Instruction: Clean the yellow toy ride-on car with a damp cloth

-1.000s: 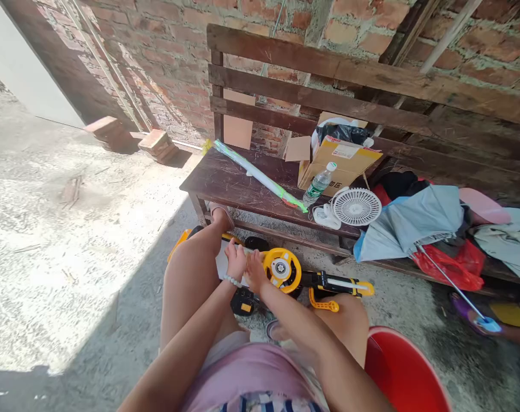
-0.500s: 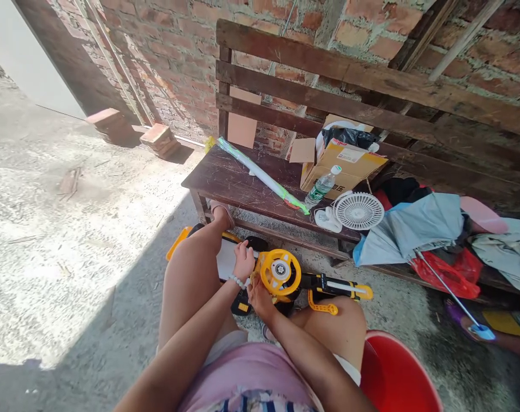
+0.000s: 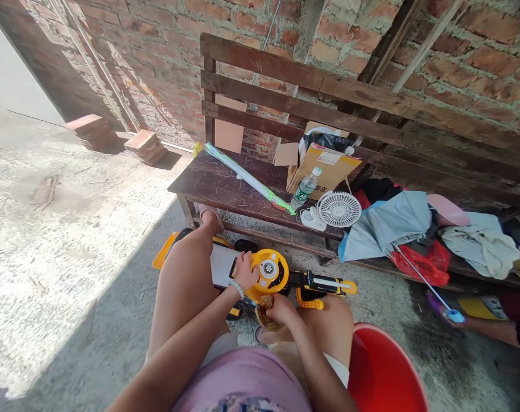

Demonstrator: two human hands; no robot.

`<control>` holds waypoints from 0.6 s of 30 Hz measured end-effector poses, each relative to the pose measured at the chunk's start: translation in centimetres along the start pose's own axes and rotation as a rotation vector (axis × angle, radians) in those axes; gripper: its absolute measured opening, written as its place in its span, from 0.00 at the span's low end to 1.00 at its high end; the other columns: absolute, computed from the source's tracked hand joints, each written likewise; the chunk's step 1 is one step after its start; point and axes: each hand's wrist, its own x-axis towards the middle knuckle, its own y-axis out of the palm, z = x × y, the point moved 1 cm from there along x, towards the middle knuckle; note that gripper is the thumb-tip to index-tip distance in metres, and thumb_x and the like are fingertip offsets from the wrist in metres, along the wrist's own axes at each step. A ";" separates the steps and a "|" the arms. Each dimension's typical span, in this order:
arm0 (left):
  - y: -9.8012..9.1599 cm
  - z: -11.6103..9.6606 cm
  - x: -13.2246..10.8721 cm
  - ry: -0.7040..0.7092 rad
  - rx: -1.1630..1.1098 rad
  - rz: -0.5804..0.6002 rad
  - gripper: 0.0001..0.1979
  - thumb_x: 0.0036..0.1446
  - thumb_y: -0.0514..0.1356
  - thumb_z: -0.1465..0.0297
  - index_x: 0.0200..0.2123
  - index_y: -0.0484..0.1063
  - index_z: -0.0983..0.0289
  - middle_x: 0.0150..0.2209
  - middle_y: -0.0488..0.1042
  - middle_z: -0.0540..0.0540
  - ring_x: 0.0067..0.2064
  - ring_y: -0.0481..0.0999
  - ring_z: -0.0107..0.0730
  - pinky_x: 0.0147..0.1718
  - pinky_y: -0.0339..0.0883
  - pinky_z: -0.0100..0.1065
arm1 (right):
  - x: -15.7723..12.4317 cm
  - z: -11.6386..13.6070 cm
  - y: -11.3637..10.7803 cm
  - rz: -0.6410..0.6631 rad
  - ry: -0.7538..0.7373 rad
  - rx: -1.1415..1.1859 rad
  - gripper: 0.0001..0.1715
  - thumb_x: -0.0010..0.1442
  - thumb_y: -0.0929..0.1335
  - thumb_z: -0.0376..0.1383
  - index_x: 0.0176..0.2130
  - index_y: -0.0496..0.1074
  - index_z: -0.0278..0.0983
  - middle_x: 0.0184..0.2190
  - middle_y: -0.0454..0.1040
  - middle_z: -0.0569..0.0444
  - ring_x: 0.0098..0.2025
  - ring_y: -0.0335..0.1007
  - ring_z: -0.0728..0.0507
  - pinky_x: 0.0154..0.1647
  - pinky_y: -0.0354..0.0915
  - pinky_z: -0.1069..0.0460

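I've got the left hand [image 3: 245,270] curled on the left rim of the yellow steering wheel [image 3: 270,269], and the right hand [image 3: 282,310] fisted just below it around a small brownish lump [image 3: 265,303] I can't identify. The toy car [image 3: 221,264] sits on the ground between the knees, in front of the wooden bench [image 3: 212,186] carrying a white fan [image 3: 339,209] and water bottle [image 3: 305,189]; the left thigh [image 3: 182,280] covers part of it.

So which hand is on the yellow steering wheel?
The left hand, with the bead bracelet, grips the steering wheel; the right hand sits lower, holding a brownish thing.
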 end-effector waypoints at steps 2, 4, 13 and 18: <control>0.3 0.2 -0.3 0.034 0.095 0.032 0.39 0.60 0.62 0.64 0.73 0.58 0.63 0.75 0.57 0.70 0.79 0.52 0.62 0.76 0.53 0.59 | -1.1 -0.3 -2.1 0.019 -0.002 -0.002 0.22 0.49 0.74 0.32 0.46 0.82 0.43 0.43 0.86 0.51 0.45 0.82 0.37 0.39 0.64 0.51; 0.6 0.4 -0.7 0.047 0.172 0.096 0.41 0.59 0.63 0.64 0.74 0.57 0.65 0.76 0.55 0.72 0.80 0.49 0.65 0.76 0.51 0.61 | -2.1 -0.9 -4.4 -0.044 -0.015 -0.004 0.22 0.50 0.73 0.31 0.46 0.81 0.45 0.42 0.85 0.53 0.43 0.81 0.39 0.38 0.62 0.52; 1.3 1.0 -1.6 0.171 0.337 0.262 0.51 0.58 0.62 0.61 0.79 0.43 0.71 0.80 0.46 0.75 0.80 0.50 0.63 0.75 0.55 0.55 | 1.3 2.0 -12.8 -0.573 -0.055 0.132 0.29 0.64 0.69 0.38 0.63 0.71 0.38 0.56 0.75 0.42 0.55 0.73 0.36 0.55 0.67 0.46; 0.6 0.9 -1.5 0.102 0.330 0.315 0.52 0.59 0.61 0.61 0.78 0.42 0.76 0.71 0.64 0.83 0.71 0.69 0.68 0.68 0.65 0.57 | 5.8 7.1 -10.1 -0.356 -0.219 -0.083 0.34 0.61 0.74 0.38 0.65 0.72 0.47 0.69 0.67 0.44 0.73 0.56 0.29 0.71 0.52 0.34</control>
